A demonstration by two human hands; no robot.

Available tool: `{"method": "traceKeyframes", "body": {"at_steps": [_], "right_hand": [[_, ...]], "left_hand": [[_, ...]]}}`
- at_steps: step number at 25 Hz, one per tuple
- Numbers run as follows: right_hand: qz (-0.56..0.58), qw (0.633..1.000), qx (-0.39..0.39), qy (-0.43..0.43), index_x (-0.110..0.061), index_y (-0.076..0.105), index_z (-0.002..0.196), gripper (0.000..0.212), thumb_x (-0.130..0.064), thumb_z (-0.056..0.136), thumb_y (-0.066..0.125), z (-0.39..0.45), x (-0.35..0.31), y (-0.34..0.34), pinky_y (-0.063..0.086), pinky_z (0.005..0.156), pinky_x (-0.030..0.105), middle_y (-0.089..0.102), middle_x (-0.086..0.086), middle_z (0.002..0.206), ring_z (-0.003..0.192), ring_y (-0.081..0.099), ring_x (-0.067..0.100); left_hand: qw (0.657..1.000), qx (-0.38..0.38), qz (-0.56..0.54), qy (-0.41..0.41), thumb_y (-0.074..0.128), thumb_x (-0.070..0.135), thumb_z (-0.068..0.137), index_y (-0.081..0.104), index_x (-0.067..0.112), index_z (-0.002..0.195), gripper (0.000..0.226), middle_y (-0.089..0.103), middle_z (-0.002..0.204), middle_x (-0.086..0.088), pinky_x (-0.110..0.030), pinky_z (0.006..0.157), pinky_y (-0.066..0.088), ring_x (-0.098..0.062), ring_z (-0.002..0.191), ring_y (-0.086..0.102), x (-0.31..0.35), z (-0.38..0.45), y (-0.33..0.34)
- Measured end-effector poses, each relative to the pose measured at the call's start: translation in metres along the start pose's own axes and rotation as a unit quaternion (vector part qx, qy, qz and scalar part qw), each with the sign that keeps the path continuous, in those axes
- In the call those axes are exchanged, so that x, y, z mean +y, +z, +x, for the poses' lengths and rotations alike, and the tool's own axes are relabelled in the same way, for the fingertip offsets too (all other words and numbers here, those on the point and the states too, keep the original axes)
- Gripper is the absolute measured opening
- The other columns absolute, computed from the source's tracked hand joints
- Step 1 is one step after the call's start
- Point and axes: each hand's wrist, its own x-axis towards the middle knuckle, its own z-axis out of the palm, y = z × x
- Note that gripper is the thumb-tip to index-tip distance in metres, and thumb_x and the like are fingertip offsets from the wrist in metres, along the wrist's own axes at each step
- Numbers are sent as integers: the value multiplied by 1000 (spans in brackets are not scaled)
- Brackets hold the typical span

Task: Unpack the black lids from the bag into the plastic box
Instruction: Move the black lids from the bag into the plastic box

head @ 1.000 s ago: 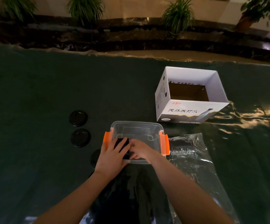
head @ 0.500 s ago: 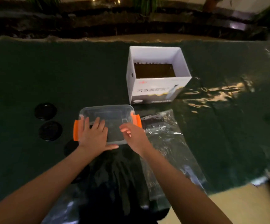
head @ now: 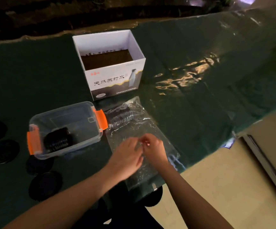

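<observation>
Over bag (head: 134, 129) — both hands moved, lids (head: 58, 140) boxed

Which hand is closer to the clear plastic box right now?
The left hand. It is on the bag, just right of the plastic box and nearer the person. The right hand is farther right, beyond the left.

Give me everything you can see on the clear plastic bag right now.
The clear, crinkled plastic bag lies flat on the dark green table cover, right of the clear plastic box with orange latches. A ribbed stack of black lids remains inside at its far end. Both hands meet over its near half: the left hand and right hand seem to pinch the film.
</observation>
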Motion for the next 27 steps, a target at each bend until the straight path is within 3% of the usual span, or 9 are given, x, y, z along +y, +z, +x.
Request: {"method": "traceKeyframes", "body": {"at_steps": [3, 6, 10, 15, 18, 20, 22, 24, 27], "right_hand": [[-33, 998, 56, 7, -7, 68, 84, 21, 10, 79, 57, -12, 30, -14, 50, 68, 9, 71, 5, 81, 66, 59, 7], [-46, 995, 94, 6, -11, 70, 80, 23, 9, 74, 61, -30, 59, -24, 51, 66, 22, 69, -1, 78, 69, 62, 11], [-94, 993, 73, -7, -19, 72, 72, 35, 15, 67, 65, -67, 83, -24, 54, 66, 23, 68, -8, 76, 71, 63, 8], [-145, 988, -8, -60, -21, 77, 86, 40, 11, 63, 71, -79, 86, -3, 60, 75, 24, 75, -9, 92, 86, 70, 9], [-197, 978, -63, -32, -25, 74, 105, 53, 1, 59, 80, -75, 84, 12, 57, 79, 20, 71, -9, 114, 105, 67, 8], [-231, 967, -106, -15, -24, 51, 137, 69, -2, 75, 71, -70, 85, 18, 50, 95, 23, 42, -7, 148, 135, 40, 7], [-218, 965, -145, -14, -30, 15, 152, 80, 4, 88, 50, -64, 83, 21, 33, 111, 31, 2, -11, 159, 144, 7, 7], [-191, 971, -145, -15, -34, 5, 152, 88, 10, 87, 43, -53, 76, 24, 36, 111, 30, -6, -14, 161, 146, 15, 12], [-170, 972, -148, -61, -27, 5, 153, 88, 10, 86, 47, -35, 69, 34, 45, 80, 8, -7, -14, 161, 137, 39, 10]], "left_hand": [[994, -68, 53, 75, 57, 42, 87, 52, 30, 127, 42, 30, 151, -23, -55, 110, 33, -35, 136, 36, 26, -5, 37], [971, -88, 142, 169, 62, 45, 82, 62, 33, 112, 32, 23, 154, -28, -64, 106, 31, -43, 139, 31, 29, -10, 55], [967, -94, 187, 145, 63, 40, 82, 65, 21, 93, 22, 22, 153, -29, -64, 106, 28, -44, 139, 29, 25, -3, 56], [968, -90, 198, 128, 69, 34, 80, 67, 18, 95, 22, 55, 125, -21, -55, 96, 45, -32, 103, 57, 12, 5, 45], [973, -90, 176, 119, 75, 35, 73, 66, 18, 94, 28, 59, 112, -15, -49, 89, 50, -27, 90, 59, 7, -2, 45], [977, -80, 164, 113, 74, 34, 73, 64, 18, 98, 31, 58, 114, -16, -48, 86, 51, -27, 89, 59, 5, -5, 46], [981, -61, 150, 110, 73, 32, 74, 60, 19, 104, 35, 58, 112, -15, -44, 80, 51, -27, 86, 58, 1, -6, 43], [984, -42, 133, 108, 72, 30, 73, 56, 20, 108, 40, 57, 105, -13, -39, 71, 50, -25, 81, 57, -2, -5, 38], [989, -26, 127, 77, 70, 36, 74, 54, 17, 109, 43, 57, 96, -10, -34, 60, 46, -22, 71, 56, -2, -5, 31]]}}
